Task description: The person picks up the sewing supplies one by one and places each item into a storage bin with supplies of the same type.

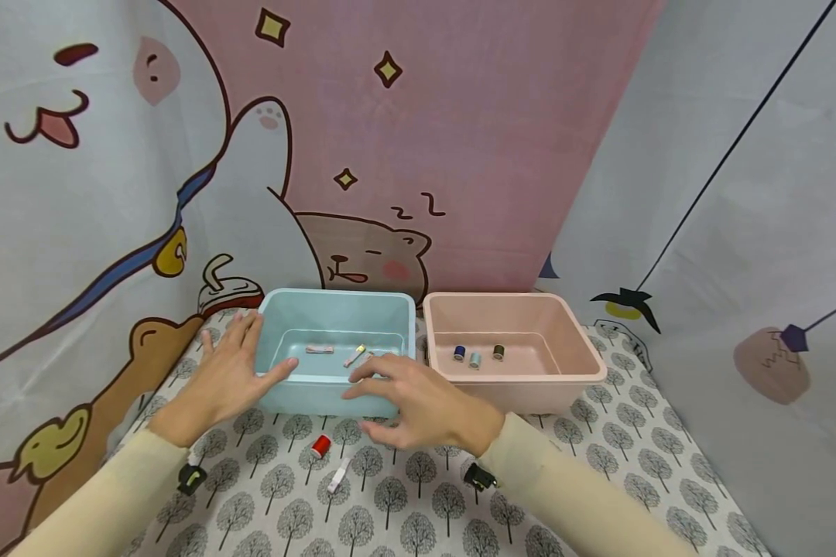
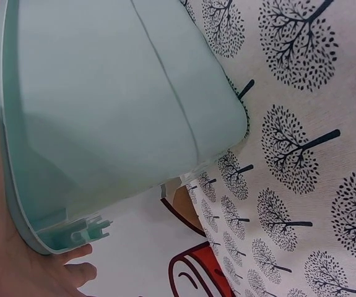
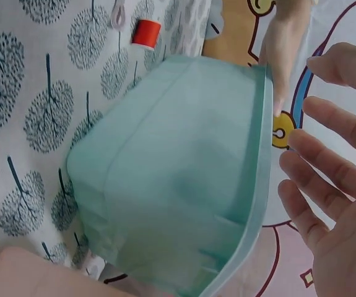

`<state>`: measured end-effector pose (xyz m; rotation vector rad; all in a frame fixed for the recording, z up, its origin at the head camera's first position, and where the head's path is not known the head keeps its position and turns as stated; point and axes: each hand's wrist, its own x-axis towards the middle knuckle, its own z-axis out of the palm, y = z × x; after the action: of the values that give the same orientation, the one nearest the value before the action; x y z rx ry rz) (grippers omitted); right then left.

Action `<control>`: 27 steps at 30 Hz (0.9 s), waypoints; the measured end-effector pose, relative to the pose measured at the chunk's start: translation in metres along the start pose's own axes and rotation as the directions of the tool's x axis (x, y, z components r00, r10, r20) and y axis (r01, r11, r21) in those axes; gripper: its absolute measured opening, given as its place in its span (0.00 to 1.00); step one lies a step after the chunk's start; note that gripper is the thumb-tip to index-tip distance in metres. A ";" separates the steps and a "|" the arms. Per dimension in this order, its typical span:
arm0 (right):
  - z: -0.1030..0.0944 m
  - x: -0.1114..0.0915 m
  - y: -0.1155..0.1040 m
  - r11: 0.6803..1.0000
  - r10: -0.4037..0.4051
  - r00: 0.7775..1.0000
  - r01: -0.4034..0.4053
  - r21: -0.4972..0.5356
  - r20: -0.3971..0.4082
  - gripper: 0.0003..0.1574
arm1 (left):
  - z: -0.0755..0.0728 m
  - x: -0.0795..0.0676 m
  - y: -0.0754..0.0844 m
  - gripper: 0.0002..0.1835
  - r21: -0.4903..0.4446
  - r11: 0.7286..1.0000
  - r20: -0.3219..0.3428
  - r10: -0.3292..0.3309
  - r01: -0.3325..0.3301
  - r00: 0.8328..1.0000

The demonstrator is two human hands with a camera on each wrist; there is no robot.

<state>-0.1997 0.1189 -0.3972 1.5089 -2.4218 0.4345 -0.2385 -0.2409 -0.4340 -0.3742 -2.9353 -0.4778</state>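
My left hand (image 1: pixel 224 379) lies at the left rim of a light blue plastic bin (image 1: pixel 337 295), fingers extended and thumb along the front edge. Over the bin's front right rim is my right hand (image 1: pixel 425 398); in the right wrist view its fingers (image 3: pixel 326 158) are spread and hold nothing. Inside the blue bin lie a small pinkish-white strip (image 1: pixel 320 350) and a yellow-and-white one (image 1: pixel 354 355); another small piece is partly hidden by my right hand. On the cloth before the bin are a red thread spool (image 1: pixel 321 445) and a narrow white strip (image 1: pixel 338 475).
To the right of the blue bin stands a light pink bin (image 1: pixel 529 379). It holds a dark blue spool (image 1: pixel 459 353), a pale teal spool (image 1: pixel 475 360) and a dark green spool (image 1: pixel 498 352). Tree-patterned cloth (image 1: pixel 418 534) covers the table; a cartoon-printed curtain (image 1: pixel 488 139) hangs behind.
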 end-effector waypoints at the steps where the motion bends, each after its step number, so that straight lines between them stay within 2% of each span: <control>1: 0.001 -0.001 -0.001 1.000 -0.008 1.000 0.008 0.000 0.001 0.29 | 0.000 0.000 0.000 0.64 0.001 1.000 0.000 -0.001 0.001 1.000; 6: 0.008 -0.004 -0.008 0.999 -0.035 0.999 0.035 -0.002 0.017 0.27 | 0.000 0.001 0.000 0.65 0.000 1.000 0.000 -0.007 0.007 1.000; 14: 0.021 -0.008 -0.015 0.998 -0.050 0.997 0.047 0.049 0.059 0.28 | 0.000 0.000 0.001 0.65 -0.001 1.000 0.003 -0.010 0.010 1.000; 20: 0.036 -0.012 -0.016 0.998 -0.037 0.991 0.029 0.061 0.131 0.30 | 0.001 0.000 0.001 0.65 -0.007 1.000 0.002 -0.011 0.011 1.000; 27: 0.057 -0.017 -0.015 0.998 -0.011 0.972 -0.004 0.066 0.234 0.33 | 0.001 -0.001 0.001 0.65 -0.025 1.000 0.005 -0.011 0.011 1.000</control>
<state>-0.1826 0.1049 -0.4540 1.6775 -2.6049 0.3562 -0.2378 -0.2402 -0.4345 -0.3629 -2.9398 -0.5158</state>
